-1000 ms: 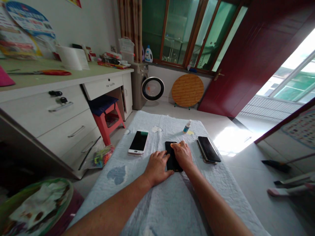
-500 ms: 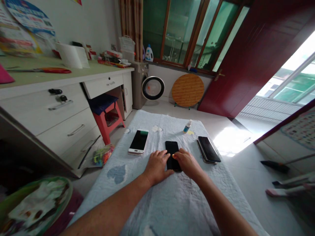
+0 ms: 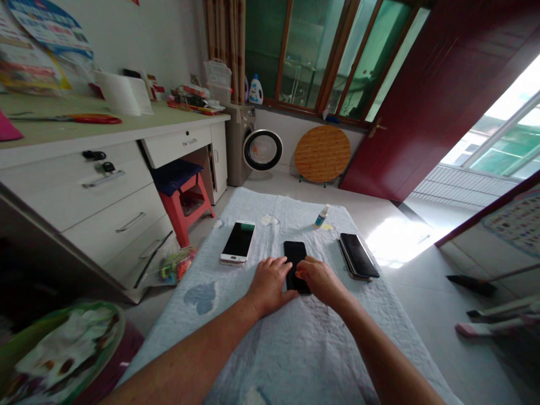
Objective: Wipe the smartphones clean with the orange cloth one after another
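Note:
A black smartphone [image 3: 295, 252] lies flat, screen up, on the cloth-covered table. My left hand [image 3: 268, 281] steadies it, fingertips on its left edge and thumb at its lower edge. Over the phone's right side, my right hand [image 3: 317, 279] is closed with its fingertips on the screen. A small orange piece showed in that pinch half a second ago; the fingers now hide it. To the left lies a white smartphone [image 3: 238, 242] with a dark screen. On the right, a dark phone [image 3: 359, 256] rests on another flat item. A small spray bottle [image 3: 322, 216] stands farther back.
The pale blue cloth [image 3: 291, 349] covers the table. At left are a desk [image 3: 181, 125] with drawers, a red stool [image 3: 182, 208] and a bin [image 3: 120, 337] with waste in it. Farther back are a washing machine [image 3: 239, 146] with its door open and a round wooden tabletop [image 3: 323, 153].
My right hand has shifted slightly on the screen and turned, so the orange piece in its fingers no longer shows. My left hand and the phones have stayed in place.

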`<state>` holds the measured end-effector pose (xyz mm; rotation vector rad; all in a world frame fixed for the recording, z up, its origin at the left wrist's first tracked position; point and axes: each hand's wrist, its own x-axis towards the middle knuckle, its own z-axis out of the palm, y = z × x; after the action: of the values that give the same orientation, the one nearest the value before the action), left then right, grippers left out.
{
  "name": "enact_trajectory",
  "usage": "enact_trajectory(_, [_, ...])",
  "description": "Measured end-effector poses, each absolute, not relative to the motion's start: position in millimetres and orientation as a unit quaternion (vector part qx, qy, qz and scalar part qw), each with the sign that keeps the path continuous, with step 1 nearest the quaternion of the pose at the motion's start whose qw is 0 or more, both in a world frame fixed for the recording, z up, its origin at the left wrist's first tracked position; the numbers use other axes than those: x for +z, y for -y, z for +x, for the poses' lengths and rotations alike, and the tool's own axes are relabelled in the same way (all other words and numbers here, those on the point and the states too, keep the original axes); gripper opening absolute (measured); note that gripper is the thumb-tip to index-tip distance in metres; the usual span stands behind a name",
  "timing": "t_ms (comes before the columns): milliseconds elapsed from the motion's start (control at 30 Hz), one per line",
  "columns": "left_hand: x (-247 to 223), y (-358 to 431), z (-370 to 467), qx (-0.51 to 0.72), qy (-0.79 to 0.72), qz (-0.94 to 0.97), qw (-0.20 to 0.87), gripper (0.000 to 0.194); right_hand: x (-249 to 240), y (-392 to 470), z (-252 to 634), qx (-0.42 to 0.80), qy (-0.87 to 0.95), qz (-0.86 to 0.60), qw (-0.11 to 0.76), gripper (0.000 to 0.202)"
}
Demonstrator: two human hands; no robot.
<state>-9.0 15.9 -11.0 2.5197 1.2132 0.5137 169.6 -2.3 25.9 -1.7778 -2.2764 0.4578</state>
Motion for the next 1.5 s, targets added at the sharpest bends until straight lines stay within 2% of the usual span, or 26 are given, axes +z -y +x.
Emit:
enact_trajectory(367, [-11, -17, -9, 0.188, -0.422, 0.874, 0.15, 0.069, 2, -70, 177, 0.063, 0.701, -0.689, 0.174, 0.019])
enact_trajectory(600, [-13, -18, -10, 0.188, -0.42, 0.874, 0.156, 0.067, 1, -91, 168, 0.043, 0.695, -0.698, 0.167, 0.021])
enact_trajectory(933, [-9, -18, -11, 0.181, -0.417, 0.877, 0.157, 0.063, 7, -76, 175, 0.083, 0.77, -0.614, 0.155, 0.016])
enact_trajectory(1200, [-7, -20, -13, 0.179, -0.404, 0.882, 0.165, 0.053, 1, -82, 199, 0.041, 0.716, -0.682, 0.141, 0.021])
enact_trajectory(1500, [-6, -19, -10, 0.173, -0.395, 0.889, 0.153, 0.052, 1, -98, 166, 0.039, 0.713, -0.688, 0.132, 0.023])
